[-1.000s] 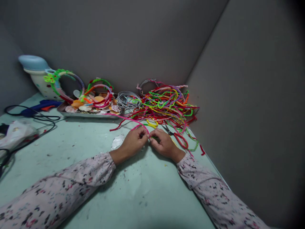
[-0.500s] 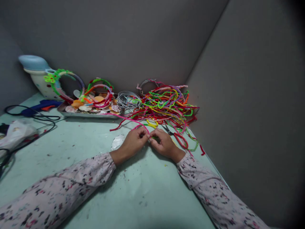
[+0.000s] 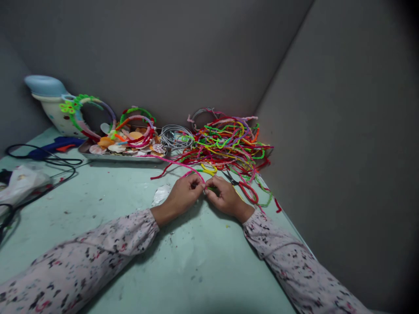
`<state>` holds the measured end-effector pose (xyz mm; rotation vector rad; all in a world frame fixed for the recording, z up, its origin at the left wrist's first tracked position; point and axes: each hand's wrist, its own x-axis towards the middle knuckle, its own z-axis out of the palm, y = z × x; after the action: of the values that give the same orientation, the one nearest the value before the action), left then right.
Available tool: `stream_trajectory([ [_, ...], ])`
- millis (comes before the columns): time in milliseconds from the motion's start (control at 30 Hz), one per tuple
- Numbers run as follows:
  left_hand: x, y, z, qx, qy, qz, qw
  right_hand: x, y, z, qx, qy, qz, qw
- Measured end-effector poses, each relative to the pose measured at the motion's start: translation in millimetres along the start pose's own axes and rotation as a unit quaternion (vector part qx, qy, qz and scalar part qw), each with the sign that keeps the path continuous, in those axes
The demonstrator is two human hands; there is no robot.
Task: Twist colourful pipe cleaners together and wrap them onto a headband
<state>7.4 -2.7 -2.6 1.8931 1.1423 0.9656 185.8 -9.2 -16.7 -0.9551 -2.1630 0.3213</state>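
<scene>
Both my hands meet on the pale green table [image 3: 137, 244] in front of a tangled heap of coloured pipe cleaners [image 3: 229, 141]. My left hand [image 3: 183, 194] is closed in a pinch around a pink pipe cleaner [image 3: 170, 162] that trails back toward the heap. My right hand [image 3: 225, 197] is closed too, fingertips pressed against the left ones, pinching the same spot. What exactly lies between the fingertips is too small to see. Red-handled scissors [image 3: 246, 190] lie just right of my right hand.
A metal tray [image 3: 94, 155] with shells and pipe-cleaner hoops sits at the back. Coiled grey wire [image 3: 176, 136] lies beside it. A blue glue gun [image 3: 52, 146] with black cable, a plastic bag [image 3: 21, 183] and a white-and-blue jug [image 3: 52, 104] stand left. Grey walls close the corner.
</scene>
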Motion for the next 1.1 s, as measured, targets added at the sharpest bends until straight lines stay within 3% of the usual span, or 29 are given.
stream_trajectory([
  [1100,-0.4,1.0,0.0,0.024,0.000,-0.005,1.000,1.1,-2.3,-0.4,0.007,-0.007,-0.005,1.000],
])
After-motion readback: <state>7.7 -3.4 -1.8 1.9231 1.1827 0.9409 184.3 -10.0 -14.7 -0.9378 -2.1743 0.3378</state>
